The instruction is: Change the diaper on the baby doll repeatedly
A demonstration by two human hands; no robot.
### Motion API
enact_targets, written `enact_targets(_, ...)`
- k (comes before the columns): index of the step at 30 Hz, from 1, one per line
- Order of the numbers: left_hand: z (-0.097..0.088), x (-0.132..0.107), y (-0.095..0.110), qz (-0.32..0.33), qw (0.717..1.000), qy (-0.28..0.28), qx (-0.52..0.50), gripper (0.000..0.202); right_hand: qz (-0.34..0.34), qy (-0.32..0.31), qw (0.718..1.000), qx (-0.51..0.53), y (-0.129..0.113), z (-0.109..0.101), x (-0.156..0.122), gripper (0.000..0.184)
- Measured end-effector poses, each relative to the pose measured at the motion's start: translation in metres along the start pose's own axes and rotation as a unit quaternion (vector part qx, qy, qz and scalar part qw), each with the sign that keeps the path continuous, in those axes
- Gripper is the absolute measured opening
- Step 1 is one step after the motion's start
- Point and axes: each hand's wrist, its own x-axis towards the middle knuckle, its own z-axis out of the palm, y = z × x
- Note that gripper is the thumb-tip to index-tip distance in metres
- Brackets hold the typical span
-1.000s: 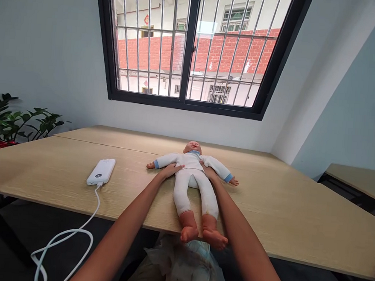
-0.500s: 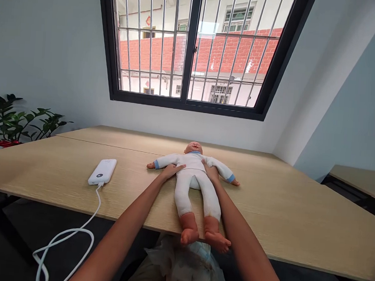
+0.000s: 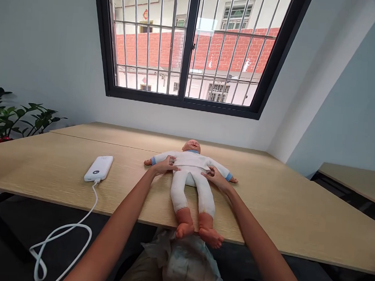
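Doll ft over tbl edge

I see a dark-framed window set in a pale wall, its metal bars standing before red brick in bright daylight. Against that wall my remote view gives me a wide light-wood table over a dark floor, a leafy plant at far left, and another tabletop at far right

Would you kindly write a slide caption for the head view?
Left hand and right hand at the waist of a doll lying face up on a table, with a power bank nearby.
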Motion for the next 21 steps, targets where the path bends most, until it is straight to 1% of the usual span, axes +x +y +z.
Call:
enact_targets(2, 0.002, -0.004, 0.001, -0.006, 1.000, -0.012, -0.024, 0.096, -0.012, -0.030, 0.999, -0.010, 0.004, 0.001, 0.000, 0.093)
enact_targets(4, 0.006, -0.006, 0.001, 0.006, 0.999, -0.011, -0.030, 0.090, -0.032, -0.039, 0.998, -0.033, 0.009, 0.003, 0.003, 0.093)
enact_targets(6, 0.010, -0.004, -0.002, 0.018, 0.999, 0.008, -0.027, 0.083, -0.053, -0.021, 0.997, -0.059, 0.015, 0.007, 0.007, 0.087)
enact_targets(8, 0.014, -0.001, -0.006, 0.034, 0.999, 0.039, -0.009, 0.074, -0.079, 0.011, 0.993, -0.082, 0.020, 0.011, 0.011, 0.080)
enact_targets(11, 0.018, 0.006, -0.011, 0.067, 0.990, 0.099, 0.069, 0.059, -0.108, 0.052, 0.987, -0.109, 0.021, 0.016, 0.013, 0.069)
enact_targets(13, 0.019, 0.009, -0.013, 0.087, 0.980, 0.130, 0.123, 0.054, -0.115, 0.068, 0.984, -0.120, 0.020, 0.019, 0.013, 0.060)
enact_targets(14, 0.019, 0.010, -0.012, 0.092, 0.976, 0.138, 0.139, 0.053, -0.116, 0.073, 0.982, -0.126, 0.019, 0.019, 0.013, 0.057)
enact_targets(17, 0.016, 0.009, -0.008, 0.080, 0.979, 0.130, 0.135, 0.054, -0.121, 0.080, 0.977, -0.153, 0.019, 0.017, 0.013, 0.054)
enact_targets(19, 0.011, 0.005, -0.004, 0.055, 0.986, 0.110, 0.114, 0.054, -0.117, 0.083, 0.974, -0.175, 0.018, 0.013, 0.012, 0.057)
enact_targets(21, 0.005, 0.001, 0.000, 0.031, 0.992, 0.079, 0.095, 0.052, -0.097, 0.080, 0.973, -0.192, 0.017, 0.008, 0.011, 0.060)
